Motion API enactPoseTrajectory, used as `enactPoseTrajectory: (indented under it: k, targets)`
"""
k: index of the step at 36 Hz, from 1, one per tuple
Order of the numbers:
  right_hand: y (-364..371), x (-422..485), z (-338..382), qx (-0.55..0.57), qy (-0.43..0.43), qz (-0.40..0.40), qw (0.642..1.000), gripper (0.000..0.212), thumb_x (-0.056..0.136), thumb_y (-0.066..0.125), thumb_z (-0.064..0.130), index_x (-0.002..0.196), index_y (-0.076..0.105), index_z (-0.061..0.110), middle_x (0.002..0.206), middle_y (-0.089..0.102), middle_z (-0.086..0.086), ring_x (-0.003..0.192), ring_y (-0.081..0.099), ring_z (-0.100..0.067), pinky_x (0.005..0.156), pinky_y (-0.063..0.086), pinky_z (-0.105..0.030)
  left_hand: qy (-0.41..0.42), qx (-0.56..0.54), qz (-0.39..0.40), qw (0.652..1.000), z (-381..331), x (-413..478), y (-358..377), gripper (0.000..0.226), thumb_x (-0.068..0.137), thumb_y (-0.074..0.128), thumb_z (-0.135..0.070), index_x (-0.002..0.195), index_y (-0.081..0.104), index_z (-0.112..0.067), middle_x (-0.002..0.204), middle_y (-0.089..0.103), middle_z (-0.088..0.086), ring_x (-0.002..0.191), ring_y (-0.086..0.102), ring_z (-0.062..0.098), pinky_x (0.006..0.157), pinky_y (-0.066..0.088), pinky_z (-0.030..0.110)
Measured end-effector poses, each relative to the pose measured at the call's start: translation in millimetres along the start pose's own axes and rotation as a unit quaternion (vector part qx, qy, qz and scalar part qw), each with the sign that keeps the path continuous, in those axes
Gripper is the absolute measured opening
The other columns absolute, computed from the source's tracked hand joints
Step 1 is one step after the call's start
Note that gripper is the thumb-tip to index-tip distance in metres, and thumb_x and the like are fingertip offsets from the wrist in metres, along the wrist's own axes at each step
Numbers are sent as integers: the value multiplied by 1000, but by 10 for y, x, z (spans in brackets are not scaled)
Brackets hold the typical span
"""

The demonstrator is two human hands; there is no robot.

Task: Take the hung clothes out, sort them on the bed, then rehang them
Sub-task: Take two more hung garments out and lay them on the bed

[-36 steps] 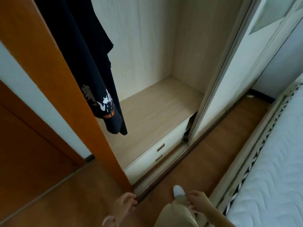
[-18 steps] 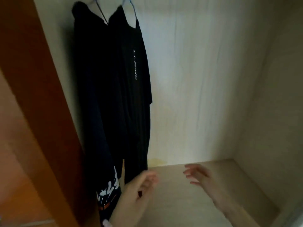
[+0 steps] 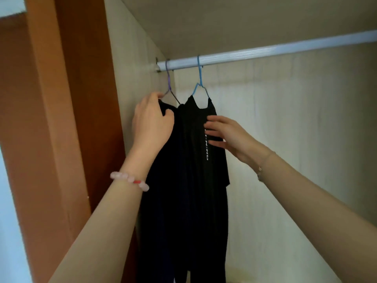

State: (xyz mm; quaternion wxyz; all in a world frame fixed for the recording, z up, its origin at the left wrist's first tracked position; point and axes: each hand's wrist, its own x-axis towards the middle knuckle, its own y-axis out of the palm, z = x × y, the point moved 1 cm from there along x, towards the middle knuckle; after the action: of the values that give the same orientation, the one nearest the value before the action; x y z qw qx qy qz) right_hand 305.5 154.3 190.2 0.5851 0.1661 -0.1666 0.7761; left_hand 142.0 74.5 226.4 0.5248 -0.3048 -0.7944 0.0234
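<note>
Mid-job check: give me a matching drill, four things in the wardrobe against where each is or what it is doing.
Column one
1 purple hanger
2 blue hanger
3 left hand
4 right hand

Column two
A straight fingers on the lettered black garment
B hooked nearest the wall end of the rail
C carries the lettered black garment
D grips the shoulder of the navy garment

Pairs: 1-B, 2-C, 3-D, 4-A

Glowing softly off the pale back wall (image 3: 295, 150), glaring along the rail (image 3: 265, 52), swallowing detail in the dark clothes (image 3: 193, 201) (nearly black throughout), softening and bowing toward the edges.
</note>
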Motion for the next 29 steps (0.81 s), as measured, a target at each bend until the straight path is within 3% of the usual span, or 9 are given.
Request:
enactPoseTrajectory:
  k: [3,7,10,13,17,19,22,26,29]
  targets:
    - [142,251,215,-20,-1,10,1000,53,88,59,37,134,46,16,128,56,0,120,52,-17,89,50,-32,-102,-11,50,993,38,220,73,46,92,47,-15,137,41,-7,138,48,14,124,48,32,99,44,39]
    - [281,448,425,-47,8,5,999,42,88,55,42,120,51,16,100,57,7,105,53,-17,89,46,-35,-189,-100,97,972,109,387,161,36,90,50,-12,125,48,-2,123,57,17,106,59,31,77,44,30]
    - [344,561,484,-64,12,1,998,48,86,58,42,124,47,15,112,60,-1,89,55,-14,68,45,-27,-231,-207,136,941,148,447,205,24,88,51,-10,111,56,-3,103,63,16,80,62,25,64,49,29]
    - [378,635,500,-67,28,4,997,35,86,58,32,115,55,12,89,59,2,76,56,-11,58,42,-25,-255,-246,152,923,173,500,269,37,85,54,-9,121,56,0,105,65,19,85,64,30,71,52,33]
    - [381,714,514,-62,23,-11,998,8,85,48,12,93,51,11,73,52,-3,64,53,-15,55,42,-23,-242,-276,153,917,151,549,370,29,84,56,-3,111,61,3,80,63,14,70,61,27,66,51,31]
    - [328,741,494,-51,16,-34,998,17,87,46,7,102,52,6,85,61,-11,71,58,-19,54,41,-22,-239,-290,155,914,163,564,418,27,83,58,-1,109,63,2,81,64,14,76,63,29,68,52,31]
    - [204,805,437,-34,7,-69,997,27,94,41,8,118,51,0,116,63,-16,88,61,-20,57,42,-26,-246,-330,149,899,202,606,481,26,80,60,2,106,65,-1,87,65,15,78,62,28,70,51,29]
    - [46,860,407,8,1,-96,995,33,96,39,1,127,47,-4,112,61,-14,93,61,-18,95,50,-40,-234,-371,151,886,197,657,547,44,79,48,11,117,66,-1,107,66,21,90,61,31,84,52,34]
    - [-9,856,418,-8,0,-98,995,32,96,38,-1,127,46,-2,110,59,-12,105,63,-23,98,49,-43,-220,-378,152,886,190,670,550,52,75,42,13,118,67,-2,117,67,21,100,61,31,99,48,36]
